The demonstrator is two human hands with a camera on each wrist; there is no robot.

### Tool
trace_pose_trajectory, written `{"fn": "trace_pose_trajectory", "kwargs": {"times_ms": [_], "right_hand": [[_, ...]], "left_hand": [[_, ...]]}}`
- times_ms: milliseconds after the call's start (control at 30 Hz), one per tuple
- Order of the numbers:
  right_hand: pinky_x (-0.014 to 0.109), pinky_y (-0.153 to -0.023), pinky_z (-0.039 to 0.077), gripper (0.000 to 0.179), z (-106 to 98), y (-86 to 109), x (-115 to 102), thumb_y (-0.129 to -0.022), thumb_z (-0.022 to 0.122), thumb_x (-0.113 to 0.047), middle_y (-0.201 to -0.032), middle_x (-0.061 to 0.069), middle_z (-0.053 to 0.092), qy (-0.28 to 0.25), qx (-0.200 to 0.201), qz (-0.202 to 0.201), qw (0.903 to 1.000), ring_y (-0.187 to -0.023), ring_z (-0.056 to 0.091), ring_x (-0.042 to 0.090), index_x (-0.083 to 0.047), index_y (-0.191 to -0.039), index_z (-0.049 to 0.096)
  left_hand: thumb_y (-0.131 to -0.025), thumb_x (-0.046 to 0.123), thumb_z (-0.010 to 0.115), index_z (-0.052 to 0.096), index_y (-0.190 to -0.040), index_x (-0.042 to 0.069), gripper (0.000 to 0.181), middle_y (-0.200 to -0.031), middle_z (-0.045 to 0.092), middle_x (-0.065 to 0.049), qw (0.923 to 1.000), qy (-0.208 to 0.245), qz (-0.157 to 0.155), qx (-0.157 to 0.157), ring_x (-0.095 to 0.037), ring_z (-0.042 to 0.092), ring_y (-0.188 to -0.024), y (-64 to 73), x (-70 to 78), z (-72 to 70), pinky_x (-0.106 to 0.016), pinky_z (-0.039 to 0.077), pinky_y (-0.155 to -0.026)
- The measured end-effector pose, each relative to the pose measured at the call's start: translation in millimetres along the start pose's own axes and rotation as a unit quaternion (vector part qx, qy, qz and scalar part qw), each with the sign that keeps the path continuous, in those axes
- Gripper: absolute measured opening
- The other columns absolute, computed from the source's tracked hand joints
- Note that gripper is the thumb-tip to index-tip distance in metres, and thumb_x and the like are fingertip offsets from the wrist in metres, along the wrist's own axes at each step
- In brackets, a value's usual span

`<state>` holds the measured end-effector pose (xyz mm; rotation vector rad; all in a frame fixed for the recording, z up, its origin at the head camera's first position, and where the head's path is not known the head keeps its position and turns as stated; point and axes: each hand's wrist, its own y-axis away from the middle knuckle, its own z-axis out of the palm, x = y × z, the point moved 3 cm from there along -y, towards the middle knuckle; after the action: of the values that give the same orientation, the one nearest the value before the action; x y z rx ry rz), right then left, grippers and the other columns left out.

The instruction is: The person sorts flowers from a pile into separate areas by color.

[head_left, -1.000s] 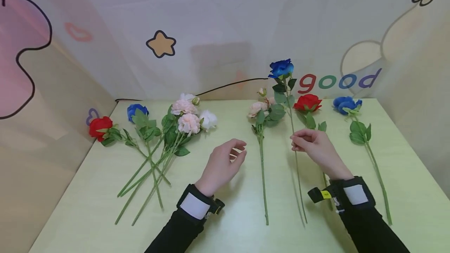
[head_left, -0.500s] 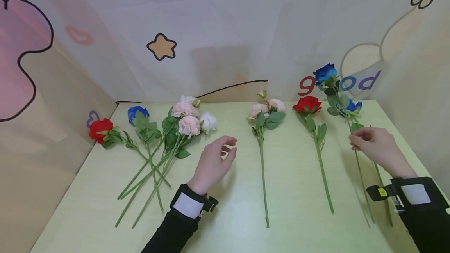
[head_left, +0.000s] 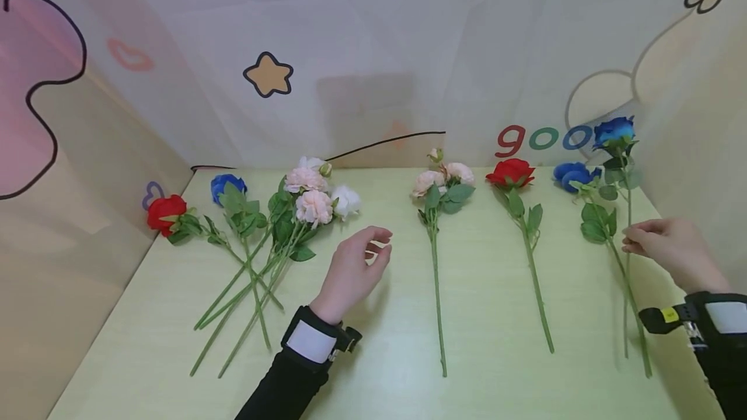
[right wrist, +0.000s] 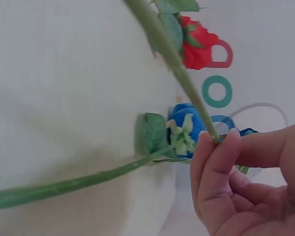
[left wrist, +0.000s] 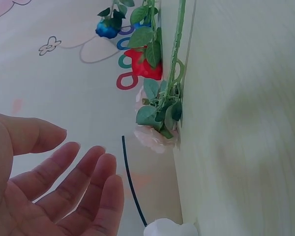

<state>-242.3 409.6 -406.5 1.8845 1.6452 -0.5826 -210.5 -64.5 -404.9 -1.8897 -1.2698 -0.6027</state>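
Pinching a blue rose (head_left: pixel 615 134) upright in its fingers (right wrist: pixel 215 172) is the right hand (head_left: pixel 674 253), while the left hand (head_left: pixel 352 272), fingers loosely bent, floats over the desk (head_left: pixel 496 342).

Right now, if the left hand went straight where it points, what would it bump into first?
Probably the lone pink flower spray ahead, though the left hand looks raised above the table and might pass over it.

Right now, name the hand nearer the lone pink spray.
Left. The left hand is just left of the pink spray; the right hand, holding a blue rose, is far to its right.
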Motion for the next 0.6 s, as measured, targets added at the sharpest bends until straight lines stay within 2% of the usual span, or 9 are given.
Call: {"fn": "trace_pose_trajectory", "kwargs": {"times_ms": [133,267,333,400,600], "right_hand": [[0.054,-0.08,0.048,0.053,7.4,-2.6,7.3,-0.099,0.043,-0.027,-0.085,0.01,0.066,0.007,-0.049,0.01,0.9987,-0.073,0.063,0.013,0.023,-0.115,0.048],[0.04,-0.072,0.053,0.046,14.1,-5.2,13.2,-0.097,0.043,-0.02,-0.078,0.005,0.065,0.029,-0.088,0.013,0.9956,-0.071,0.061,0.016,0.024,-0.108,0.051],[0.032,-0.065,0.053,0.044,15.5,-5.5,14.6,-0.096,0.043,-0.017,-0.075,0.004,0.065,0.039,-0.094,0.01,0.9948,-0.069,0.061,0.015,0.024,-0.105,0.052],[0.03,-0.063,0.052,0.043,15.9,-5.4,15.5,-0.095,0.043,-0.016,-0.075,0.004,0.065,0.042,-0.101,0.009,0.994,-0.069,0.06,0.016,0.024,-0.105,0.051],[0.032,-0.06,0.047,0.046,15.3,-3.3,12.9,-0.093,0.048,-0.02,-0.074,0.004,0.064,0.071,-0.09,0.032,0.9929,-0.07,0.059,0.019,0.023,-0.109,0.048]], "left_hand": [[-0.092,0.013,0.058,0.064,-0.11,0.007,0.02,-0.108,0.067,-0.01,1.0,0.005,-0.002,-0.001,-0.017,0.063,-0.086,0.2,-0.1,-0.8,-0.04,0.053,-0.077],[-0.092,0.013,0.058,0.063,-0.11,0.007,0.02,-0.109,0.067,-0.01,0.9999,0.009,-0.004,-0.003,-0.018,0.063,-0.087,0.2,-0.7,-1.2,-0.041,0.053,-0.078],[-0.092,0.014,0.058,0.063,-0.111,0.008,0.02,-0.109,0.067,-0.009,0.9999,0.01,-0.006,-0.005,-0.018,0.063,-0.087,0.2,-1.2,-1.3,-0.041,0.053,-0.078],[-0.092,0.014,0.058,0.063,-0.112,0.008,0.021,-0.109,0.067,-0.009,0.9999,0.009,-0.007,-0.006,-0.018,0.063,-0.087,0.3,-1.8,-1.6,-0.041,0.053,-0.078],[-0.092,0.013,0.057,0.063,-0.112,0.008,0.021,-0.109,0.067,-0.007,0.9999,0.01,-0.01,-0.005,-0.018,0.063,-0.087,0.7,-3.7,-3.2,-0.041,0.053,-0.078]]}}
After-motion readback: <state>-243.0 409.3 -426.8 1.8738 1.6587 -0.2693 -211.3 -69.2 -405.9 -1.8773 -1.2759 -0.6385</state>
